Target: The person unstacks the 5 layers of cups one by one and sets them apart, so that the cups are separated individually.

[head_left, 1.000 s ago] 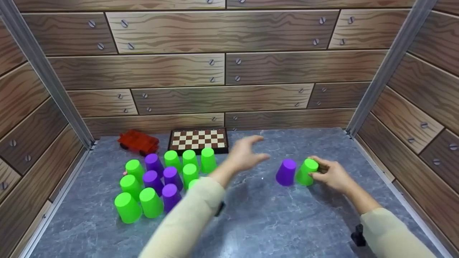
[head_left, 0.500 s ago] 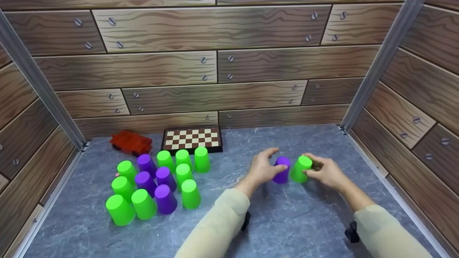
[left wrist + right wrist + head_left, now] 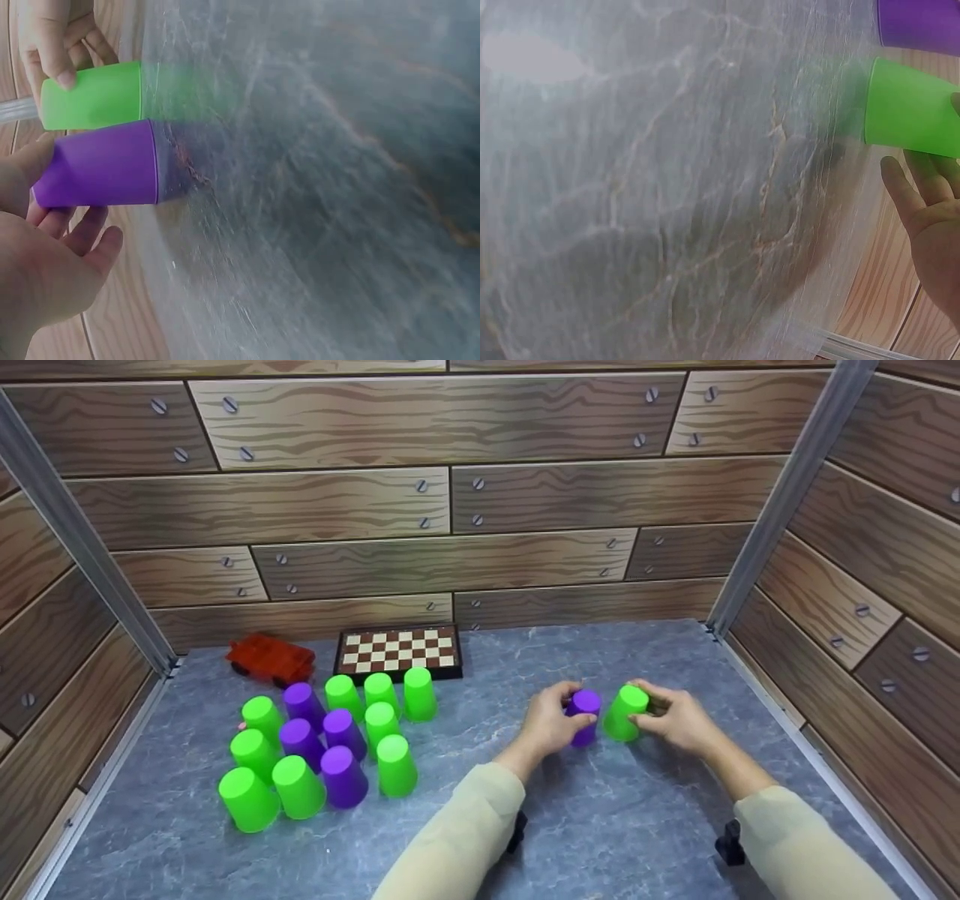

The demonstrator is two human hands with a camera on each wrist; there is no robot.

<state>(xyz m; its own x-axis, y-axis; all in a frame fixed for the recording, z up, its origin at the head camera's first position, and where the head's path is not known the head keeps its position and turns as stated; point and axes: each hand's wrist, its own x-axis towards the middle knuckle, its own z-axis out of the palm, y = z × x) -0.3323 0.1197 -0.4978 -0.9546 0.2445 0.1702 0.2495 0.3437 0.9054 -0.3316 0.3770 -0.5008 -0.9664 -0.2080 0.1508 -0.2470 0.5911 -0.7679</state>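
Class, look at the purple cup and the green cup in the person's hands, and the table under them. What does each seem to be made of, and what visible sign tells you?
Purple cup and green cup: probably plastic, with one even bright colour and a smooth matte wall. Table: grey with pale veins like marble, though it may be a printed surface; its sheen reflects the cups.

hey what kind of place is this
Probably a small staged booth, not a real room: wood-plank print walls with metal corner posts fence in a grey marbled tabletop, set with plastic cups, a chessboard and a red toy.
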